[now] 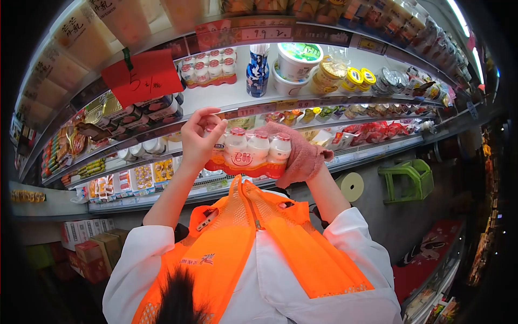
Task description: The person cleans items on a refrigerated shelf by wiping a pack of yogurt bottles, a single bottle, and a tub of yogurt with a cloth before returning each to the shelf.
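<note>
In front of my chest is a shrink-wrapped pack of small yogurt drink bottles (pixel 247 154), with red caps and a red-orange printed band. My left hand (pixel 200 135) is at its left end, fingers curled over the top of the end bottle and thumb beside the cap. A pinkish-brown cloth (pixel 303 156) covers most of my right hand (pixel 315 171), which presses the pack's right end through it. The right fingers are hidden under the cloth. Behind the pack, a similar pack of red-capped bottles (pixel 209 69) stands on the upper shelf.
On the same shelf are a blue patterned bottle (pixel 257 73), stacked white tubs (pixel 294 73) and yellow-lidded cups (pixel 353 78). A red price card (pixel 141 79) hangs at left. A green stool (pixel 407 181) stands on the floor at right, cardboard boxes (pixel 102 251) at lower left.
</note>
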A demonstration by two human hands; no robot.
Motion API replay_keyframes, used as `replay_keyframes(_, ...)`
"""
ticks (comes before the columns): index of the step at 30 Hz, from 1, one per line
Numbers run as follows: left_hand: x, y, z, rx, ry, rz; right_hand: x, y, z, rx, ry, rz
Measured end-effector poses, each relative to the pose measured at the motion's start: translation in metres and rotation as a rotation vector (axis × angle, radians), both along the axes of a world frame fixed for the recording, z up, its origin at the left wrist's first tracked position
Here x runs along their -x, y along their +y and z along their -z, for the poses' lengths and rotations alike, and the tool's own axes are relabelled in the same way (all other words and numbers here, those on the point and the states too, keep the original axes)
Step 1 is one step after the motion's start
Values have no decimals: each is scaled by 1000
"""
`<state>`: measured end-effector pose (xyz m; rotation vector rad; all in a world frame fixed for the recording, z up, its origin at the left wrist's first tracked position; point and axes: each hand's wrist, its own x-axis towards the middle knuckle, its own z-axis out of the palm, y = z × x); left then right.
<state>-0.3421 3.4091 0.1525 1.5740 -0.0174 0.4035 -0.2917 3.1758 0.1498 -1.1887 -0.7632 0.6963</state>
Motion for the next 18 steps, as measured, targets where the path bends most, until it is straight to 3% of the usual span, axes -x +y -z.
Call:
replay_keyframes(3,-9,-4,0,33,-16,87,28,11,-28,102,-542,83)
replay_keyframes(5,-13,-14,-3,14,-43,149,34,19,-31,75,-476,82)
replay_keyframes(11,-26,-24,-3,-180,-129,149,20,38,26,-247,893,-248)
replay_keyframes(12,-27,-22,-6,-441,-201,13,27,45,7,-174,703,48)
replay_keyframes(14,-13,-23,-6,-253,-26,32,17,39,3,-205,981,-7)
replay_keyframes(15,-2,-24,-6,-160,60,45,18,42,-4,-211,954,103)
replay_keyframes(17,22,-27,-5,52,318,297,20,48,-20,-207,886,323)
replay_keyframes(18,34,-36,-1,-6,276,287,19,53,-14,-205,686,524)
